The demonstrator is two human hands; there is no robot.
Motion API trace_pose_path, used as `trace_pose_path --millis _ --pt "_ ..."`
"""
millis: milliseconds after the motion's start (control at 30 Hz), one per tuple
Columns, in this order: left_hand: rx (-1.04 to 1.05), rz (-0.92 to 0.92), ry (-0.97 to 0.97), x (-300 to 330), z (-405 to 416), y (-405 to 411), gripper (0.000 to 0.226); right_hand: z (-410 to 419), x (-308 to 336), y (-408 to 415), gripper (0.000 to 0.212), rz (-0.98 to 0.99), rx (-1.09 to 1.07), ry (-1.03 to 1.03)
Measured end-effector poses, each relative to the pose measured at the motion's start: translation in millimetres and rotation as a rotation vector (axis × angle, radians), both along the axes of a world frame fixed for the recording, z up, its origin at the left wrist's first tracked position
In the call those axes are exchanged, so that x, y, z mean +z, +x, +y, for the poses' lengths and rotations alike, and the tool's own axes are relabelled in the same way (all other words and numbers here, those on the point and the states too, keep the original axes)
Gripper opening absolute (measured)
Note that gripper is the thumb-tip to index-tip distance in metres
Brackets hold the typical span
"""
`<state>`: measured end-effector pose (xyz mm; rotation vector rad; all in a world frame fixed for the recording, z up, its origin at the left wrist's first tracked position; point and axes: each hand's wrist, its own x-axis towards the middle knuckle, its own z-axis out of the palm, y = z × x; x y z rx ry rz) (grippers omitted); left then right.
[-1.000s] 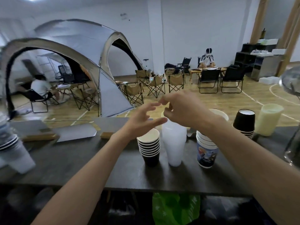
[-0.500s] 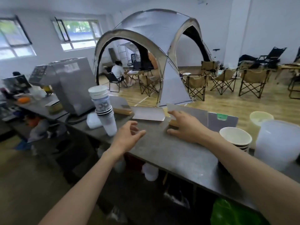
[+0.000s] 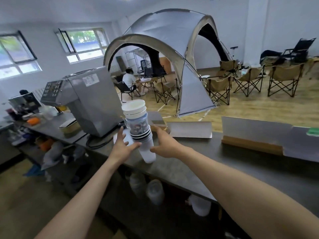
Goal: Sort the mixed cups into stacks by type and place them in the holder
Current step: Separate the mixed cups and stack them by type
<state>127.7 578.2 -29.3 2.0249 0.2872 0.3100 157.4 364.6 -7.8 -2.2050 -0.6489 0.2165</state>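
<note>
From the head view, a tilted mixed cup stack (image 3: pixel 139 130) stands on the dark counter (image 3: pixel 181 168), just right of the steel machine (image 3: pixel 89 100). The left hand (image 3: pixel 121 145) and right hand (image 3: pixel 165 144) flank the stack's lower part with fingers spread; the left thumb touches it, while right-hand contact is unclear.

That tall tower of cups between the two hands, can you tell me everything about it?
The mixed cup stack stands on the dark counter, leaning a little to the left. At the top are plain white paper-looking cups, under them a cup with a blue cartoon picture, then dark-and-white striped rims, and at the bottom a cloudy, plastic-looking cup. The left hand touches its lower part with the thumb, and the right hand is at the other side with spread fingers. Neither hand has closed round it yet.
</note>
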Motion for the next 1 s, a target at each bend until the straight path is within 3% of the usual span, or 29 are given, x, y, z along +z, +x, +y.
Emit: trace_pose_path --millis 333,767,1000 --pt "-0.134 -0.098 0.004 -6 -45 17 0.072 -15 -5 10 0.096 0.015 -0.04 0.058" --pt "-0.542 -0.077 -0.073 -13 -289 -7 0.062 -249 -16 -87 0.105 -0.059 -0.432 -0.032" --pt "-0.612 -0.098 -0.082 -17 -392 -39 0.064 -346 -12 -142 0.111 -0.055 -0.477 -0.062"
